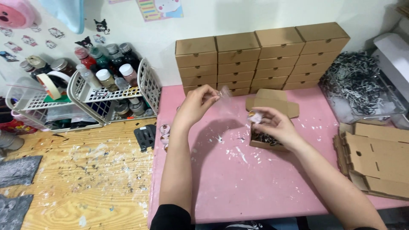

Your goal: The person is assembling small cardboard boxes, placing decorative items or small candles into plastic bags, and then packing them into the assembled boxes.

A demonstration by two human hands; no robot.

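**Both hands busy over an open box on the pink mat**

Pink mat [238, 179] covers the right part of the bench, splattered white; bare wooden tabletop [85, 179] to its left. Stacked cardboard boxes [260, 59] line the back wall, four columns. Clear tub of shredded paper [362, 85] at far right, flat box blanks [375, 157] in front of it. White baskets [98, 93] at left hold paint bottles and tape.

Open cardboard box [268, 123] sits mid-mat, lid flap back, dark shred inside. Right hand [277, 125] is directly over it, fingers curled, pinching a small pale item [254, 118] at the box's near-left edge; can't tell what it is. Left hand [198, 104] is raised just left of the box, thumb and fingers pinching a clear plastic bag [223, 99], which hangs between the two hands. Few small round pieces [164, 133] lie at the mat's left edge, beside the left forearm.
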